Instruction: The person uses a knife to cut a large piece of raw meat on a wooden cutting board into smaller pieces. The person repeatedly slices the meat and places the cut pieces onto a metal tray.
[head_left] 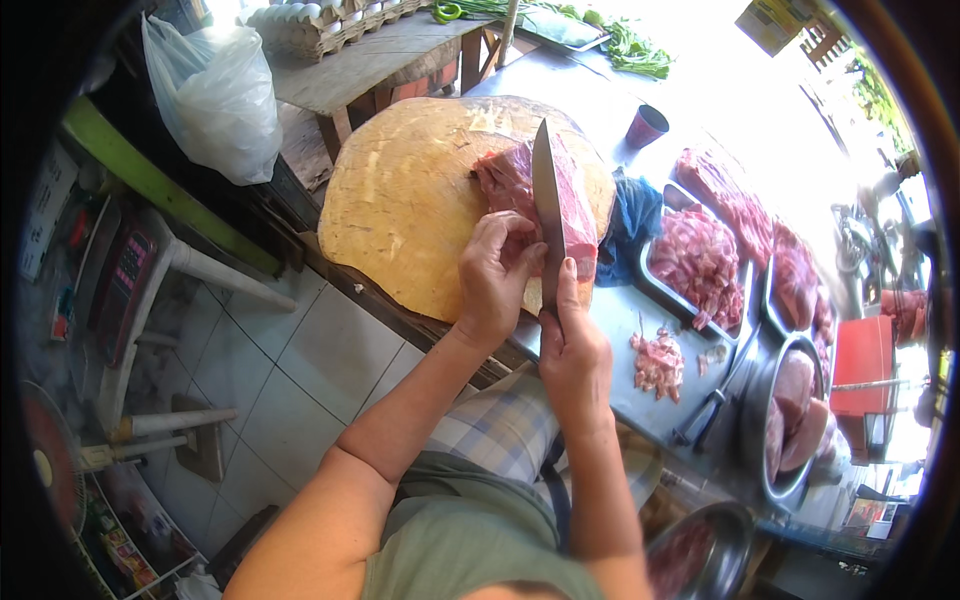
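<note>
A large slab of raw red meat [507,182] lies on the thick, rounded wooden chopping board [400,190]. My right hand [578,355] grips the handle of a long kitchen knife [547,190], thumb stretched along the base of the blade. The blade points away from me and lies over the meat, dividing the view of it in two. My left hand [495,270] is closed at the meat's near end, fingers curled and pinched close beside the blade. What lies under those fingertips is partly hidden.
Right of the board are a dark blue cloth [633,222], a tray of cut meat [697,262], small scraps [657,365], a sharpening steel [715,398] and a metal bowl of meat [797,425]. A dark cup [646,127] stands beyond. A plastic bag [220,110] hangs at left.
</note>
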